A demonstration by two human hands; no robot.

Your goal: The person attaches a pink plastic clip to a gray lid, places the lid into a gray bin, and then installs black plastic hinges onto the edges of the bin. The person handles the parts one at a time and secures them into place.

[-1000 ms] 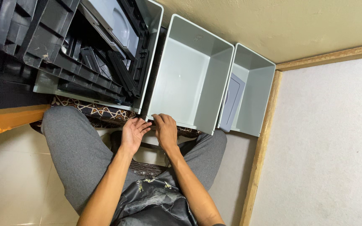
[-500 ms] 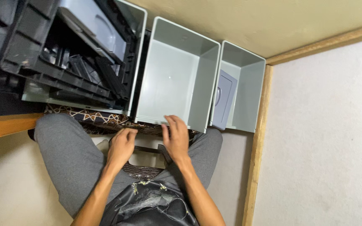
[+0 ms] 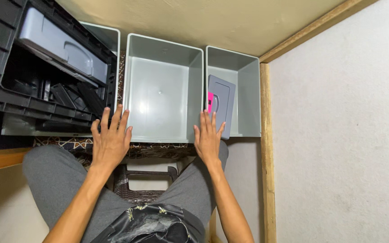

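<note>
1. Bin (image 3: 160, 96), grey, open-topped and with nothing inside, is the landmark: it sits on a patterned mat (image 3: 154, 149) just ahead of the seated person's knees.
2. Left hand (image 3: 110, 141) has its fingers spread and straight, tips at the bin's near left corner. They grasp nothing; whether they press on the rim or only hover above it cannot be told.
3. Right hand (image 3: 208, 138) is likewise flat and released, fingers extended at the bin's near right corner, reaching toward the gap on that side.
4. Right of the bin, touching it, stands a narrower grey bin (image 3: 244, 90) holding a grey lid (image 3: 221, 101) on edge, with a pink thing (image 3: 210, 102) partly hidden behind it.
5. Left of the bin lies a black crate (image 3: 28, 108), tipped, with a grey case (image 3: 64, 47) and dark parts inside; another grey bin (image 3: 106, 38) shows behind it.
6. Beyond the bin is tan floor (image 3: 212, 22); farther right, a wooden strip (image 3: 266, 148) borders pale carpet (image 3: 343, 135).
7. By the look of it, the hands are framing the bin from both near corners, a step before any grip. A lift or slide would call for the fingers to curl over the rim or clamp the side walls evenly, since the neighbours stand close on both sides.
</note>
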